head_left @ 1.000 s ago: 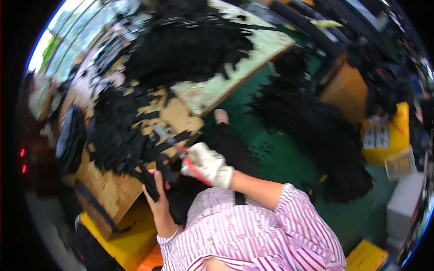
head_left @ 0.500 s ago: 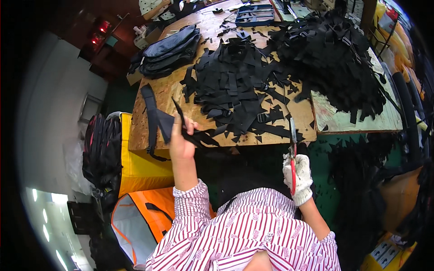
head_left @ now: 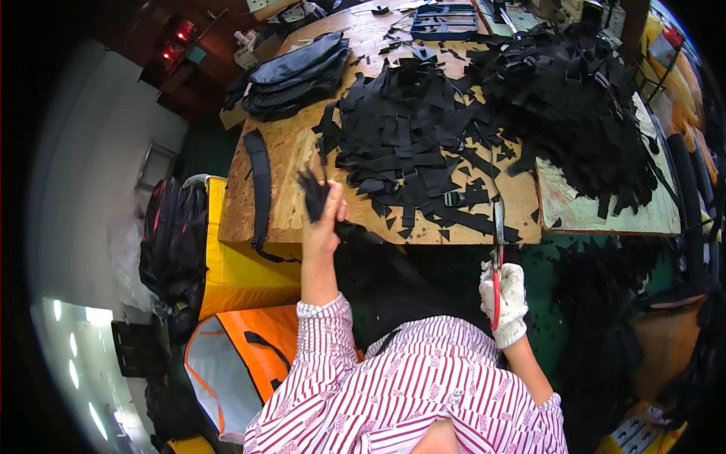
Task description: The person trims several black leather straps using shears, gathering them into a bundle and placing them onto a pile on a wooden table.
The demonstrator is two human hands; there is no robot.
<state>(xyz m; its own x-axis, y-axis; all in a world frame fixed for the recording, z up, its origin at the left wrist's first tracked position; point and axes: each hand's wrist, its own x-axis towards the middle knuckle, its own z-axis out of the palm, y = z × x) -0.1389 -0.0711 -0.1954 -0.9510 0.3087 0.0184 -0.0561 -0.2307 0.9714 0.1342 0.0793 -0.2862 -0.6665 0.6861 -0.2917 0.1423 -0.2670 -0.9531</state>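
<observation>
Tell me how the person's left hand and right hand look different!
The left hand is bare, but the right hand wears a white glove.
The left hand holds a bunch of black strips, while the right hand holds red-handled scissors.
Both hands are gripping something, and both arms come out of striped sleeves.

Wooden table (head_left: pixel 291 204) is decently bright and looks pretty sharp. Underneath it gets super dark, white glare streaks (head_left: pixel 74 372) blow out well left of it, fisheye edges bend into black.
</observation>
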